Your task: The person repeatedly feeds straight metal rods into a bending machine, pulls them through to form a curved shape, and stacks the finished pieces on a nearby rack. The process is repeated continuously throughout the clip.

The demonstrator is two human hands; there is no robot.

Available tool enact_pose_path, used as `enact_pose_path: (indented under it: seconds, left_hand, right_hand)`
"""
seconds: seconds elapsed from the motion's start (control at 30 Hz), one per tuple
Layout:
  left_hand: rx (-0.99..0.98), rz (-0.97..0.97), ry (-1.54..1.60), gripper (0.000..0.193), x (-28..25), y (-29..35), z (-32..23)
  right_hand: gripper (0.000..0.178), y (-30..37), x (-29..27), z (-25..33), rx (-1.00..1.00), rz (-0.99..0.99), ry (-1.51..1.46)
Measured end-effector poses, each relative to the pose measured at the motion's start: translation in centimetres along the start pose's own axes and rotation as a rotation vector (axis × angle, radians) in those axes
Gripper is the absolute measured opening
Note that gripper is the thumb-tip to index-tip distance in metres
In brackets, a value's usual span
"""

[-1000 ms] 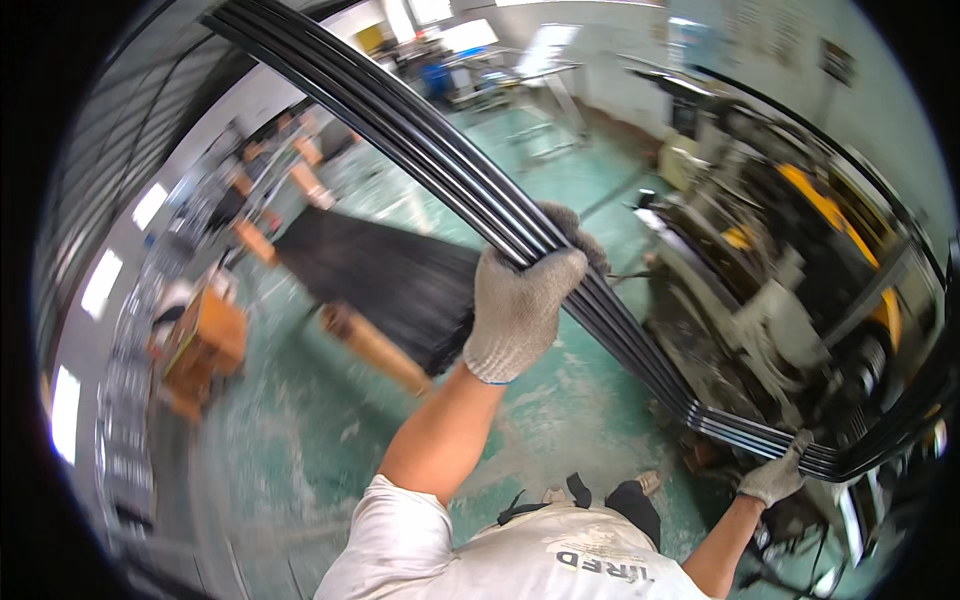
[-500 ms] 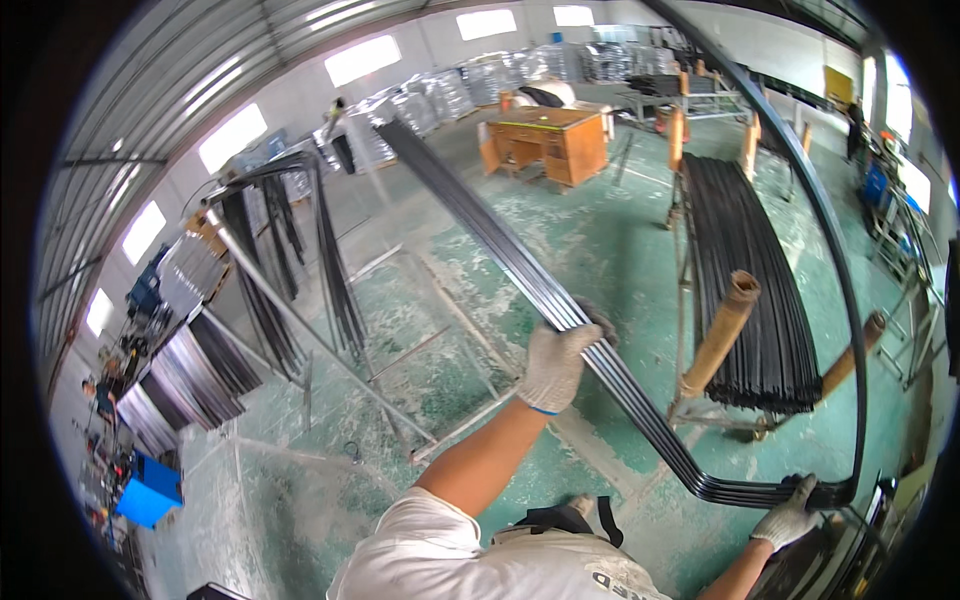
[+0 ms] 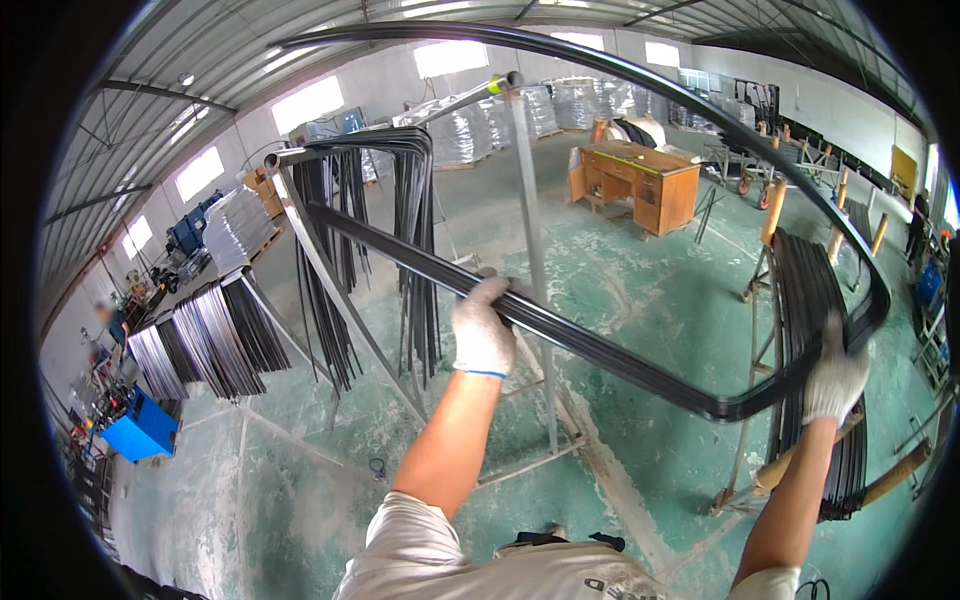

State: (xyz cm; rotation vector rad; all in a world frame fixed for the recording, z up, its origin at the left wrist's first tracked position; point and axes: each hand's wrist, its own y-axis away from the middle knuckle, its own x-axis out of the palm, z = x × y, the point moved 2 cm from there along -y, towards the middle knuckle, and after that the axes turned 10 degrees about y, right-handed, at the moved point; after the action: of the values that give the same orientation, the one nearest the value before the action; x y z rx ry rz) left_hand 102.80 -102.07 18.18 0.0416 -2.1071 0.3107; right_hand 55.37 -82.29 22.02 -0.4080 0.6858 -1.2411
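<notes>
Head view. The person holds a large black bent strip frame [image 3: 620, 365] up at arm's length, clear of the floor. Its near straight run has its long axis running from upper left, by the hanging rack, down to lower right, where it turns at a rounded corner and rises along the right side; a further run arcs overhead from upper left to the right edge. The left hand [image 3: 482, 335], in a white glove, is closed around the near run partway along it. The right hand [image 3: 835, 380], also gloved, is closed around the frame just above the rounded corner.

Behind the left hand stands a grey metal rack [image 3: 530, 250] with more black strips [image 3: 410, 230] hung over its top bar, ends pointing down. A second stack of black strips [image 3: 810, 300] lies on a stand with wooden pegs at right. The floor [image 3: 650, 290] is green-painted concrete, worn pale in patches. A wooden desk [image 3: 635, 185] stands further back, wrapped pallets behind it, and a blue machine [image 3: 145, 430] at lower left. The roof is corrugated metal.
</notes>
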Motion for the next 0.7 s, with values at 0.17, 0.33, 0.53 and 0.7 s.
enact_pose_path:
  seconds: [0.17,0.33,0.53,0.7]
  left_hand:
    - [0.092,-0.062,0.165,0.007,-2.4,-8.7,-6.8]
    - [0.063,-0.237,-0.057,0.015,-9.0,-9.9,-9.1]
    - [0.647,-0.081,-0.689,0.022,-5.4,-4.1,-13.6]
    - [1.176,-0.293,-0.916,0.036,-4.4,-5.3,-22.1]
  right_hand:
    - [0.040,-6.7,12.7,17.1,-0.358,0.108,0.040]
    - [0.054,-7.7,22.9,35.5,-0.499,0.264,0.150]
    - [0.047,1.9,30.3,51.4,-0.756,0.512,-0.105]
    - [0.038,9.5,39.4,58.3,-0.986,0.431,-0.215]
